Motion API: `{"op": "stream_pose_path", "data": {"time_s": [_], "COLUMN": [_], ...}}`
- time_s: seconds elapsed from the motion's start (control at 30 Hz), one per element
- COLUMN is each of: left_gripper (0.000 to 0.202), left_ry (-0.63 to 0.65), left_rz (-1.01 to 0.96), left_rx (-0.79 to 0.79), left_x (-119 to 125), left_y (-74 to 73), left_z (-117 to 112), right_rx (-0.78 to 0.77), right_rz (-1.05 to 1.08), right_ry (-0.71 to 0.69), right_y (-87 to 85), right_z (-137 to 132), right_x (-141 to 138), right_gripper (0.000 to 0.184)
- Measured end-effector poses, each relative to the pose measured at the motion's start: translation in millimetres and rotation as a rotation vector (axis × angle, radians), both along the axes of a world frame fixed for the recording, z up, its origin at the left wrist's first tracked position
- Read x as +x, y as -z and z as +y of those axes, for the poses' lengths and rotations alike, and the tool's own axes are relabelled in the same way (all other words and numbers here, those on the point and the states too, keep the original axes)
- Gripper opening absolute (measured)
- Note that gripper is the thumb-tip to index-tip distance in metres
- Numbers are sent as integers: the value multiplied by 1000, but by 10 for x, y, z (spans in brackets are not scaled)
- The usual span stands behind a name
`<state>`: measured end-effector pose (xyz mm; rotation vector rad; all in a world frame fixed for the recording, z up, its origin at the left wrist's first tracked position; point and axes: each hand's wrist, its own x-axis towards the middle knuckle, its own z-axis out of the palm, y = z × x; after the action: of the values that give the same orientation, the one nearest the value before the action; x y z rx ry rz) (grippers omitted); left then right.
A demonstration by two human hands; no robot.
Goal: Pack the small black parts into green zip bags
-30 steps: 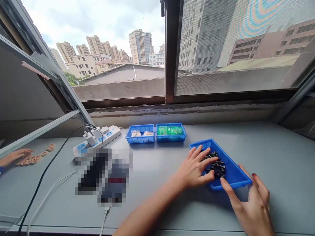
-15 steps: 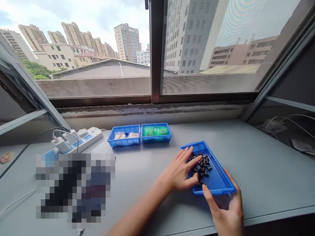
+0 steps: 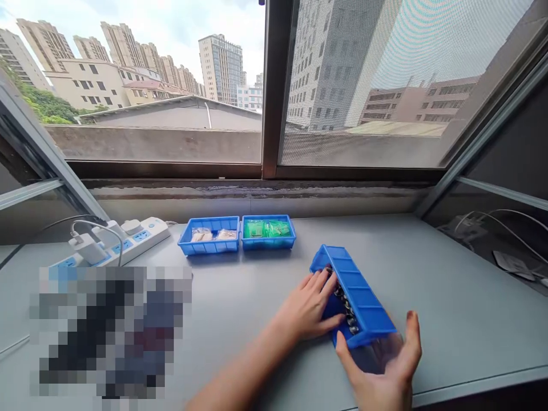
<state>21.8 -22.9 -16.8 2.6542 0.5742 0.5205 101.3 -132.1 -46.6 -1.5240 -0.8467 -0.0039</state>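
A blue plastic bin (image 3: 363, 294) is tipped up on its long side, with its opening turned left. Small black parts with shiny ends (image 3: 347, 311) lie heaped inside it, partly hidden. My left hand (image 3: 310, 302) reaches into the opening, fingers stretched out against the heap and thumb apart from them; its fingertips are partly hidden. At the near end, my right hand (image 3: 381, 365) supports the bin, thumb at the lower left corner. One finger sticks up on the far right side, and motion blur obscures the other fingers.
Two more blue bins stand at the back: one with small bags of pale pieces (image 3: 214, 234), one with green packets (image 3: 268, 229). A white power strip (image 3: 148, 234) with plugged-in chargers lies at the left, behind a pixelated patch (image 3: 111, 331). The desk's front edge (image 3: 479, 385) runs at lower right.
The blue bin has been tipped leftward onto its side, its right wall raised, and the black parts have shifted within it. My right hand has turned along with it; my left hand stays at the opening.
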Motion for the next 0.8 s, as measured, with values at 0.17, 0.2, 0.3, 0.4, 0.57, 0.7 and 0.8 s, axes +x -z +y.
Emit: {"op": "stream_pose_path", "data": {"time_s": [0.17,0.2,0.3,0.4,0.57,0.7,0.8], "left_gripper": [71,72,70,65,60,57,55], "left_ry": [-88,-108,-155,-180,-199,-172,-183], "left_rz": [8,4,-3,14,30,69,77], "left_rx": [23,24,21,17,75,127,160], "left_x": [29,33,39,37,10,-9,-10], "left_y": [53,52,30,15,93,159,169], "left_z": [-18,-23,-40,-57,-66,-55,-50], "right_rx": [-163,-160,-160,-270,-451,-408,-413], "right_rz": [102,91,-5,-123,-298,-373,-399], "right_ry": [-45,-68,-98,-5,117,106,96], "right_y": [12,17,20,-34,-165,-162,-128], "right_z": [-14,-9,3,-6,-25,-12,11], "right_x": [3,13,33,0,-117,-144,-93], "right_gripper": [84,83,85,82,69,64,64]}}
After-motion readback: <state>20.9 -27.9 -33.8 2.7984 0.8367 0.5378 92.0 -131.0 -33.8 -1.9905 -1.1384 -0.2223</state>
